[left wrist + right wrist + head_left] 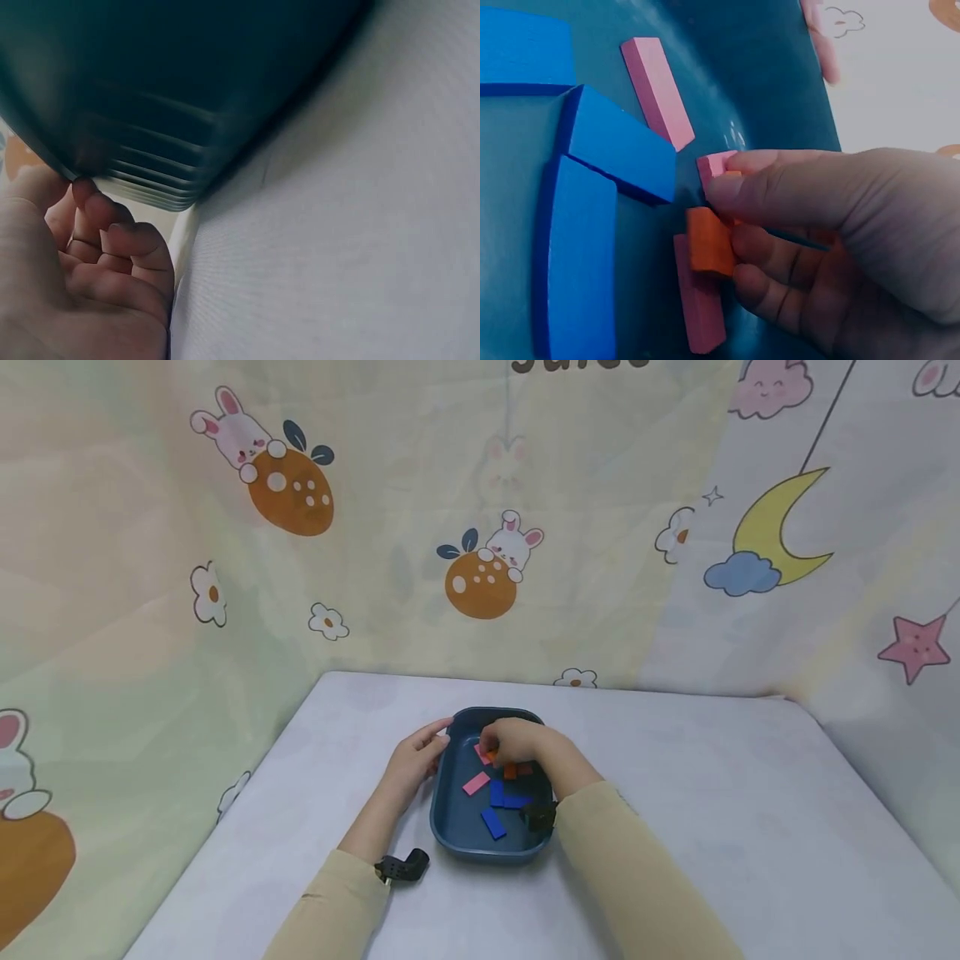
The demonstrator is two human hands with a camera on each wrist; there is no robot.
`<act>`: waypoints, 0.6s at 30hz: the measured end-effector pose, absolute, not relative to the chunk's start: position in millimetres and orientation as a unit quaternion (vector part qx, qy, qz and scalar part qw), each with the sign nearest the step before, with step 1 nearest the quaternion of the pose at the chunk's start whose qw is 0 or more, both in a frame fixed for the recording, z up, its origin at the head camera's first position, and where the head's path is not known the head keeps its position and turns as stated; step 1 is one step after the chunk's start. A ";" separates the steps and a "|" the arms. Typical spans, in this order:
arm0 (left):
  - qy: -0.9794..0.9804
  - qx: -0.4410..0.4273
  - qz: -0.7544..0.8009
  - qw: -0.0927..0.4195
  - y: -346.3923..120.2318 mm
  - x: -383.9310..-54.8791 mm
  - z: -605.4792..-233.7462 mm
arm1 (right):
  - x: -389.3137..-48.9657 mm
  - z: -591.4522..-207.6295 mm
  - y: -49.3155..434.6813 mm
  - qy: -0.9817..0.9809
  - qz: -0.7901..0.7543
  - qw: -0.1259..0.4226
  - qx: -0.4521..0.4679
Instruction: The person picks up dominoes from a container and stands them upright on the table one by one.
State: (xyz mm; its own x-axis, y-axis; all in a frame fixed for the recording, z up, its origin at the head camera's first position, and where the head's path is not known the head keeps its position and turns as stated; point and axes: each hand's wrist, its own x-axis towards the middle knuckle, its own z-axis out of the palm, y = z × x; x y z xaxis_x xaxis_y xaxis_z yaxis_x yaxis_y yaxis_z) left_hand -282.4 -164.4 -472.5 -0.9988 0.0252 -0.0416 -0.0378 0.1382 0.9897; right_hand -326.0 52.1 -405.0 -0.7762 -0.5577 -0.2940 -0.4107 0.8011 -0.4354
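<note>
while the left hand [409, 762] grips the tray's edge [491, 855], the right hand [516, 740] pinches a pink block [710, 165] inside.

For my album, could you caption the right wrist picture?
A right-hand grip among pink blocks and orange blocks inside a dark blue tray, with blue blocks nearby.

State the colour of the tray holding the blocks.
The tray is dark greyish blue, seen best in the head view.

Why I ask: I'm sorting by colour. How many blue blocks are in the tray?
3: one blue block near the middle of the tray, another just right of it, a third toward the near end. The right arm may hide more.
</note>
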 end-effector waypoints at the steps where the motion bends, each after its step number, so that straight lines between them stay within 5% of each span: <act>1: 0.753 -0.003 0.658 0.023 -164.6 -282.3 -472.7 | -325.6 -405.1 51.2 0.927 -0.176 0.211 -0.256; 18: 0.755 0.009 0.656 0.023 -165.1 -280.5 -472.7 | -325.0 -389.1 58.3 0.920 -0.259 0.140 -0.259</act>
